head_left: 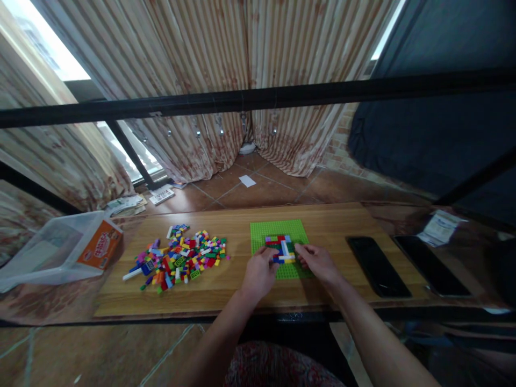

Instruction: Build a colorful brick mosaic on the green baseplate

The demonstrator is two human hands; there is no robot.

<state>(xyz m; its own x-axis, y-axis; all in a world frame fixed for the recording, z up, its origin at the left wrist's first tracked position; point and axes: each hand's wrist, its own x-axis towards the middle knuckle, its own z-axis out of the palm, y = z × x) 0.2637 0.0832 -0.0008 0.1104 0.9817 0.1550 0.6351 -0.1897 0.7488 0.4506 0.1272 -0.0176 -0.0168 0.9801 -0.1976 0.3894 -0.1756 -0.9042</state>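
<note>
A light green studded baseplate [260,229] lies on the wooden board, carrying a low build of toy bricks [286,248] in red, blue, white, green, yellow and lilac. At the left side of this build is my left hand [258,270], its fingers curled in against the bricks beside a dark blue one. My right hand [319,262] is closed at the build's right side, thumb and forefinger together close to a green brick. Whatever either hand pinches is hidden or too small to name.
A heap of loose coloured bricks [181,258] spreads over the left of the wooden board [237,290]. Farther left lies a clear plastic box [60,242] with an orange label. Two dark phone-like slabs [379,267] [431,266] lie at right. A black bar [258,98] crosses beyond.
</note>
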